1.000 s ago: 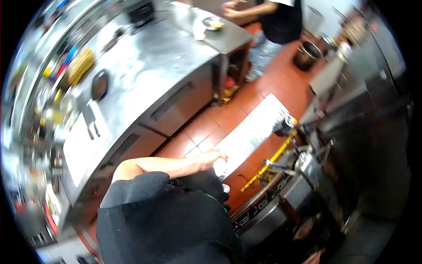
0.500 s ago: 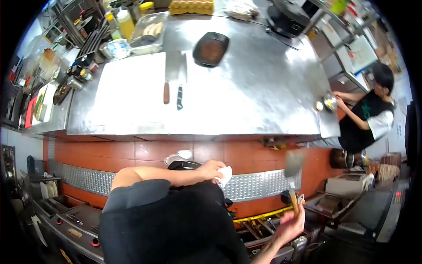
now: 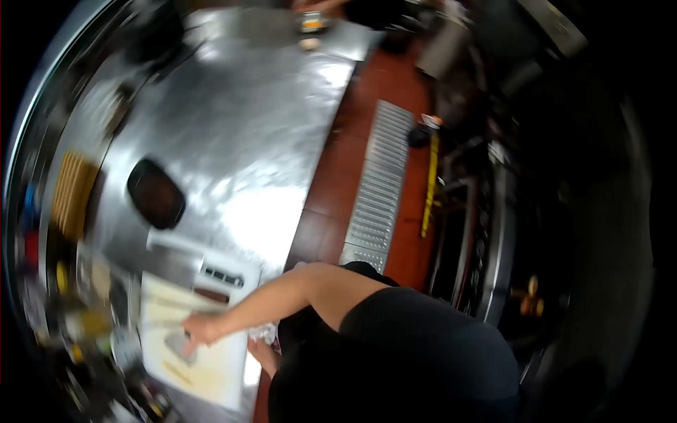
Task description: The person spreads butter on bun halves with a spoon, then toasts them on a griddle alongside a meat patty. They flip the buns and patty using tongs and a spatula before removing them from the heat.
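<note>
My right hand [image 3: 203, 330] reaches over the white cutting board [image 3: 224, 363], closed on a scraper whose grey blade [image 3: 182, 349] lies against the board. Yellowish smears show on the board. My left hand [image 3: 262, 354] is low beside the table's front edge, closed around a crumpled white cloth [image 3: 265, 331]; my right forearm and clothing partly hide it. A black-handled knife [image 3: 223, 274] and a brown-handled cleaver [image 3: 211, 295] lie just beyond my right hand. Motion blurs the picture.
On the steel table [image 3: 240, 127] are a dark oval dish [image 3: 156, 194], a yellow egg tray [image 3: 75, 194] and a black appliance [image 3: 148, 32]. Blurred containers crowd the lower left. A co-worker's arm [image 3: 324, 5] shows at the top near a small bowl [image 3: 311, 22].
The view has swung round, so the table now lies at the left. My right hand has moved with the scraper from beside the stove onto the cutting board. My left hand is now beside the table edge.
</note>
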The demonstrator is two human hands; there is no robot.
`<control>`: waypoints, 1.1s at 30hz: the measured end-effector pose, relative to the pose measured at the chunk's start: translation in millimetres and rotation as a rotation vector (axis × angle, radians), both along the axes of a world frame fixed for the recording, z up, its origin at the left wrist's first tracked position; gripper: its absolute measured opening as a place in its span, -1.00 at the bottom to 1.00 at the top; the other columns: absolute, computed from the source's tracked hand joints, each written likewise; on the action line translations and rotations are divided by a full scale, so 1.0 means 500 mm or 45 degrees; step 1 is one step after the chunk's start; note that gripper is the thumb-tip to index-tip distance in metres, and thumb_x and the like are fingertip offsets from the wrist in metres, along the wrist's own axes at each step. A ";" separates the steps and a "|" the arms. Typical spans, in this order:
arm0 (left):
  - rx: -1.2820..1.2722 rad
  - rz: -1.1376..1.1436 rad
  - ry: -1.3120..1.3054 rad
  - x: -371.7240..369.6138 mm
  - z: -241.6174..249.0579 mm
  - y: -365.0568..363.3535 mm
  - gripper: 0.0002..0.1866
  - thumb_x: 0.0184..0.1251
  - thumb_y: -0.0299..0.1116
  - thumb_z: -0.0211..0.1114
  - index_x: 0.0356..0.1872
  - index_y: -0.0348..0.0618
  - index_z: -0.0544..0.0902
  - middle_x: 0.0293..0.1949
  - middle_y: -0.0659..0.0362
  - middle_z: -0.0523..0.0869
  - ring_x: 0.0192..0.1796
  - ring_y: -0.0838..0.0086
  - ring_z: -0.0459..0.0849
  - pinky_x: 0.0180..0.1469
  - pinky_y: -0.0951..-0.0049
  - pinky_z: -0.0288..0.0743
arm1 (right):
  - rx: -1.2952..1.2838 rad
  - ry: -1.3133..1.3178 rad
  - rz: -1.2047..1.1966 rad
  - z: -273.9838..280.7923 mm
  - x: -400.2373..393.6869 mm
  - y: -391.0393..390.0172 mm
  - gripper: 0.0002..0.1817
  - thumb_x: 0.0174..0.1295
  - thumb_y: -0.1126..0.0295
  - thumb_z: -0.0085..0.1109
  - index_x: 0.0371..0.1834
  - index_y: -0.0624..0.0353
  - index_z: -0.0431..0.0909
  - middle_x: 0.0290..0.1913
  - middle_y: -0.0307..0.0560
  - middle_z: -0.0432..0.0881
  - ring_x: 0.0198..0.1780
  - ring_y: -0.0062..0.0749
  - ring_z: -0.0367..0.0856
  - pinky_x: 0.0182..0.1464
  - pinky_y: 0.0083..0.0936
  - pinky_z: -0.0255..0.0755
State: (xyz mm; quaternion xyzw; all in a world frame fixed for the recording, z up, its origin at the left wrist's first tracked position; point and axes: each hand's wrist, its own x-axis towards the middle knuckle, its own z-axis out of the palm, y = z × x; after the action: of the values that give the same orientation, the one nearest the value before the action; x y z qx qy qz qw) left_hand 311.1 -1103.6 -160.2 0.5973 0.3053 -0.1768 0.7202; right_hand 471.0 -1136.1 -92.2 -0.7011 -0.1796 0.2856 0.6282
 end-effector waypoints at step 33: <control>-0.696 -2.591 -1.533 -0.539 0.304 -1.120 -0.72 0.13 -0.50 0.33 -0.10 -0.24 0.60 -0.41 0.18 0.66 -0.41 0.57 0.58 -0.34 0.55 0.47 | -1.181 0.349 -3.476 0.176 -1.289 -0.627 -0.90 0.03 0.45 0.30 -0.41 0.23 0.61 -0.39 -0.06 0.63 -0.40 -0.25 0.59 -0.36 -0.44 0.45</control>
State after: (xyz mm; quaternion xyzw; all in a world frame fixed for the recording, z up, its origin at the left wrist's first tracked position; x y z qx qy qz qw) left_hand 41.7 -1663.4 -8.1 0.3790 -0.7346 -0.4144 0.3809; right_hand -173.3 -1449.8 -4.4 -0.4266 0.7838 -0.4297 0.1380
